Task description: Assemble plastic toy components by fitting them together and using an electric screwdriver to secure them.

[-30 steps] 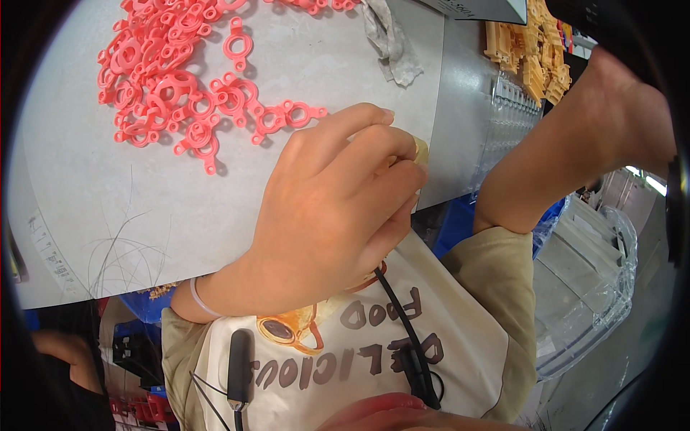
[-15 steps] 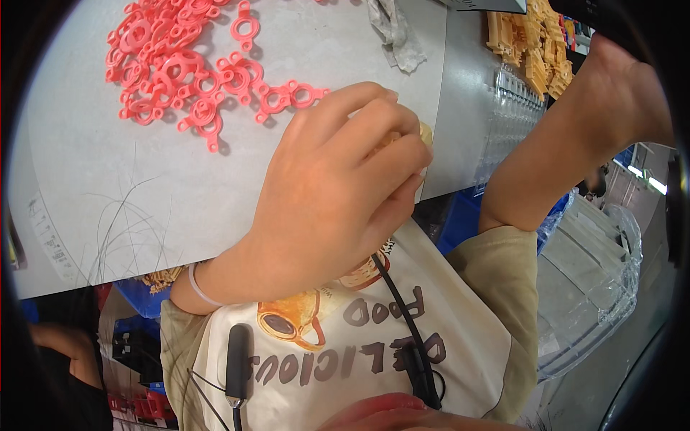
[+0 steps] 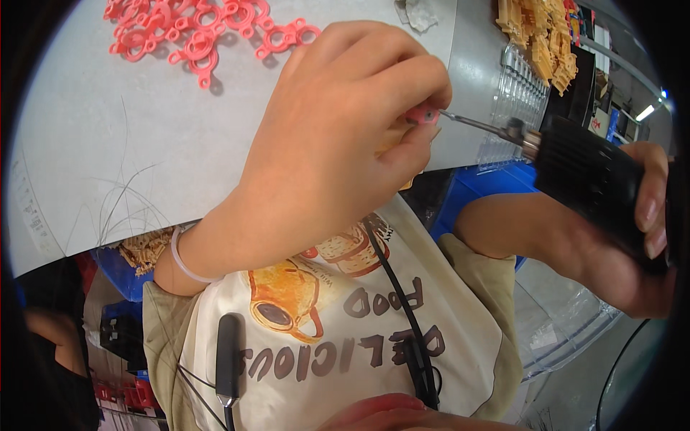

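Pink piece (image 3: pixel 421 116): left hand (image 3: pixel 330 115) fingers pinch it; right hand (image 3: pixel 652 201) fingers curl round a screwdriver (image 3: pixel 586 176). If that tilts, its tip (image 3: pixel 451 115) could slip and jab a finger.

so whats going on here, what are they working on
A person pinches a small pink piece in the left hand, with something yellowish partly hidden in the same grip. The right hand holds a black handheld driver, its thin metal bit pointed at the piece; whether it touches is hard to tell. More pink ring-shaped parts lie on the table.
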